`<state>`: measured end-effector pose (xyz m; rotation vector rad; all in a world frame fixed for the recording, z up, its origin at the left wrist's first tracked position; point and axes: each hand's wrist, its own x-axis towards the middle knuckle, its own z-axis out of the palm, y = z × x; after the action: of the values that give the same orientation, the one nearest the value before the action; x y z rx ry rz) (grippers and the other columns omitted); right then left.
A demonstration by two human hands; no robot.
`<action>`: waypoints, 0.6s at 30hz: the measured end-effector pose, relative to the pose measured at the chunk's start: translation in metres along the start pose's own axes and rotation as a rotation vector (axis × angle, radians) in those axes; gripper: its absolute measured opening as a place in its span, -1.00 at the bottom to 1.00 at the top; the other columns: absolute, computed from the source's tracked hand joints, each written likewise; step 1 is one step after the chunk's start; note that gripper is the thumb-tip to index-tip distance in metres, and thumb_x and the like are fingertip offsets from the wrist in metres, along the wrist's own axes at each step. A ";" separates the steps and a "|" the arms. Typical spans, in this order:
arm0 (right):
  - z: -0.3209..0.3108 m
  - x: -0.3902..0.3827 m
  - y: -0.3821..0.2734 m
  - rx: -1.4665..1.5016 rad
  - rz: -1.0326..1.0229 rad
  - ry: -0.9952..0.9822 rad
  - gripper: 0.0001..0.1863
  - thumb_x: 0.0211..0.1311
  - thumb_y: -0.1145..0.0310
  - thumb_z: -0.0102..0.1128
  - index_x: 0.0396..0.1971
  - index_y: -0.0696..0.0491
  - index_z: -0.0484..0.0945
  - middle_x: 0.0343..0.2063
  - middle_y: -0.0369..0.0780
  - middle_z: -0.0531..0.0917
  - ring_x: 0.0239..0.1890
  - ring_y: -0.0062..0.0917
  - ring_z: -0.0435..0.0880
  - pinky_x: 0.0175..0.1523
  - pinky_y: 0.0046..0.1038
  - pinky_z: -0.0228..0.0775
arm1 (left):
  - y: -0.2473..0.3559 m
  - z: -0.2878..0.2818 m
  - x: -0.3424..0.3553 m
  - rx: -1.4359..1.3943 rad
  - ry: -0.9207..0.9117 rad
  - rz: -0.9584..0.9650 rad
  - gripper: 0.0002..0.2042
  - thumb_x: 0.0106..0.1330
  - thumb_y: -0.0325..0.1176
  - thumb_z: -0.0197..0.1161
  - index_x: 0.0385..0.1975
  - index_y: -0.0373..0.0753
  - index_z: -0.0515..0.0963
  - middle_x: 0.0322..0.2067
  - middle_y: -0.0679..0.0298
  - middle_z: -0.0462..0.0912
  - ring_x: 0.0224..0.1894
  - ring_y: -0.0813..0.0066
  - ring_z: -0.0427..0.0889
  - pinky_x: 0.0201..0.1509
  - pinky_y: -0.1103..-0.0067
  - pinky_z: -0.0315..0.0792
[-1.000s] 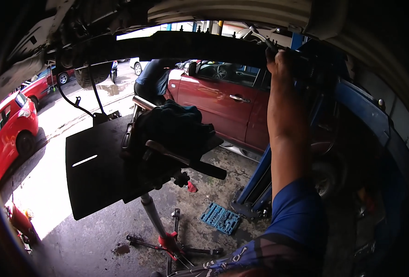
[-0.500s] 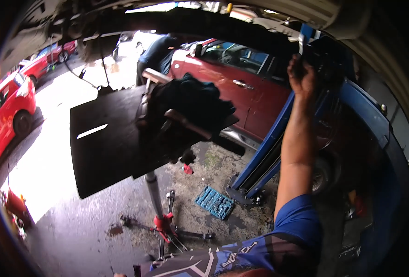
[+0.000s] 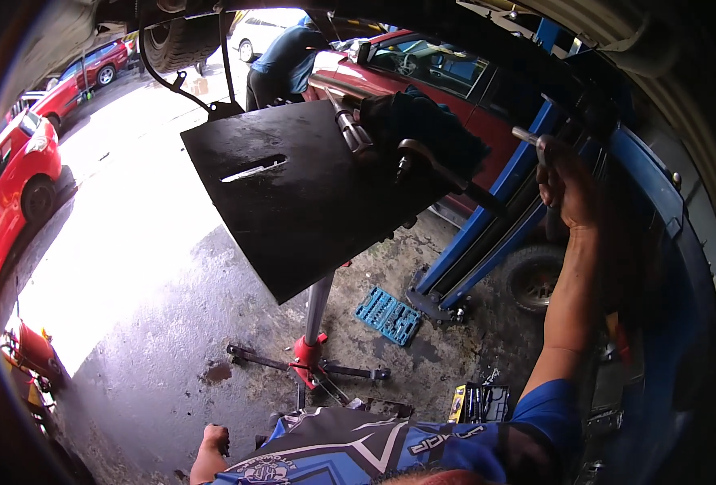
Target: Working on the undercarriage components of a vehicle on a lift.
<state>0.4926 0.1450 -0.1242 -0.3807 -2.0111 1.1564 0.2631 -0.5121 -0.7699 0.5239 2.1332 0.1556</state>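
Note:
My right hand (image 3: pixel 574 194) is raised at the right, its fingers closed round a dark-handled tool with a short metal shaft (image 3: pixel 526 136). The shaft points left; shadow hides the tool's exact kind. At the lower left edge, my left hand (image 3: pixel 215 440) is low beside my body with its fingers curled. Something dark shows at them, too small to name. Between and ahead of my hands stands a dark slotted plate (image 3: pixel 269 210) on a jack post (image 3: pixel 317 307). Metal-ended tools (image 3: pixel 351 133) and a dark teal bundle of cloth (image 3: pixel 431 121) lie on it.
A blue lift post (image 3: pixel 487 218) leans across the view behind my right forearm. On the floor are the jack's red-centred legs (image 3: pixel 308 356), an open blue socket set (image 3: pixel 389 315) and a tool case (image 3: pixel 481 402). Beyond, a person (image 3: pixel 287 61) bends by a red vehicle (image 3: pixel 423 65). Vehicle underbody hangs overhead.
My right hand has come down from the dark parts overhead, with the tool still in it. The view has shifted, and my left hand shows more at the lower edge.

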 end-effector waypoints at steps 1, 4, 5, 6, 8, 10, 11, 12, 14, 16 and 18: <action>0.016 -0.004 -0.012 0.041 -0.051 -0.088 -0.60 0.30 -0.01 0.14 -0.13 0.03 0.57 -0.61 -0.35 0.51 -0.71 -0.77 0.38 -0.62 -0.69 0.21 | -0.007 -0.010 0.004 -0.324 0.046 -0.089 -0.86 0.13 -0.57 0.02 -0.59 -0.31 0.52 -0.69 0.14 0.50 -0.67 0.31 0.52 -0.68 0.39 0.34; 0.046 0.006 -0.045 0.112 -0.034 -0.346 -0.64 0.35 0.04 0.07 -0.12 0.00 0.59 -0.57 -0.38 0.53 -0.67 -0.81 0.42 -0.60 -0.71 0.22 | 0.017 -0.045 0.014 -0.871 0.266 -0.321 -0.84 0.16 -0.47 0.08 -0.30 -0.27 0.57 -0.62 0.18 0.53 -0.61 0.30 0.54 -0.59 0.42 0.42; 0.063 0.011 -0.057 0.061 -0.016 -0.334 -0.65 0.36 0.04 0.05 -0.11 -0.01 0.60 -0.55 -0.38 0.55 -0.63 -0.81 0.46 -0.57 -0.72 0.24 | 0.017 -0.061 0.012 -0.915 0.223 -0.159 -0.77 0.13 -0.52 -0.03 -0.21 -0.32 0.45 -0.64 0.20 0.41 -0.64 0.35 0.45 -0.64 0.41 0.38; 0.084 0.017 -0.068 0.005 0.003 -0.319 -0.65 0.37 0.05 0.03 -0.10 -0.02 0.61 -0.52 -0.39 0.56 -0.59 -0.82 0.49 -0.55 -0.74 0.26 | 0.020 -0.076 0.010 -0.896 0.221 -0.154 -0.77 0.13 -0.52 -0.03 -0.21 -0.32 0.45 -0.64 0.20 0.41 -0.64 0.35 0.45 -0.64 0.41 0.38; 0.119 0.031 -0.077 -0.026 0.045 -0.243 -0.65 0.37 0.05 0.03 -0.18 0.02 0.61 -0.53 -0.36 0.62 -0.71 -0.77 0.46 -0.66 -0.70 0.20 | 0.042 -0.102 0.007 -1.248 0.228 0.044 -0.76 0.11 -0.53 -0.01 -0.19 -0.33 0.43 -0.57 0.18 0.46 -0.61 0.34 0.48 -0.60 0.40 0.42; 0.122 0.052 -0.063 -0.248 -0.107 -0.235 -0.64 0.38 0.05 0.03 -0.18 0.02 0.62 -0.53 -0.35 0.62 -0.66 -0.78 0.48 -0.60 -0.69 0.24 | 0.085 -0.135 -0.002 -1.275 0.205 0.156 -0.74 0.10 -0.53 -0.01 -0.18 -0.31 0.41 -0.53 0.17 0.47 -0.58 0.33 0.49 -0.59 0.39 0.44; 0.126 0.058 -0.056 -0.447 -0.262 -0.269 -0.64 0.38 0.05 0.02 -0.18 0.02 0.62 -0.52 -0.35 0.62 -0.61 -0.78 0.50 -0.54 -0.67 0.28 | 0.101 -0.149 -0.012 -1.330 0.209 0.237 -0.73 0.09 -0.54 0.00 -0.17 -0.29 0.40 -0.49 0.16 0.48 -0.56 0.32 0.51 -0.57 0.39 0.46; 0.137 0.056 -0.062 -0.443 -0.265 -0.267 -0.64 0.38 0.05 0.02 -0.18 0.02 0.62 -0.52 -0.35 0.62 -0.61 -0.78 0.50 -0.54 -0.67 0.28 | 0.109 -0.157 -0.020 -1.328 0.215 0.237 -0.73 0.09 -0.54 0.00 -0.17 -0.29 0.40 -0.49 0.16 0.48 -0.56 0.32 0.51 -0.57 0.39 0.46; 0.145 0.040 -0.083 -0.598 -0.101 -0.298 -0.63 0.40 0.07 0.00 -0.13 0.04 0.61 -0.48 -0.32 0.63 -0.41 -0.73 0.58 -0.30 -0.56 0.40 | 0.131 -0.170 -0.028 -1.466 0.112 0.408 -0.71 0.11 -0.54 0.05 -0.12 -0.25 0.39 -0.46 0.14 0.50 -0.51 0.29 0.54 -0.56 0.36 0.48; 0.142 0.028 -0.096 -0.471 0.049 -0.305 -0.62 0.37 0.02 0.02 -0.15 0.02 0.62 -0.42 -0.33 0.62 -0.38 -0.75 0.55 -0.28 -0.59 0.37 | 0.150 -0.186 -0.048 -1.513 0.032 0.511 -0.71 0.13 -0.57 0.03 -0.12 -0.23 0.39 -0.41 0.12 0.52 -0.52 0.29 0.53 -0.59 0.36 0.49; 0.126 0.017 -0.096 -0.360 0.208 -0.308 -0.60 0.34 -0.03 0.05 -0.17 -0.01 0.64 -0.36 -0.34 0.61 -0.36 -0.76 0.52 -0.25 -0.62 0.35 | 0.187 -0.213 -0.082 -1.641 -0.146 0.668 -0.71 0.17 -0.58 0.05 -0.09 -0.20 0.39 -0.35 0.07 0.55 -0.54 0.23 0.53 -0.65 0.35 0.49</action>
<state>0.3984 0.0273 -0.0727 -0.6363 -2.5095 1.0196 0.1900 -0.3604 -0.5279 0.1602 0.9995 1.9008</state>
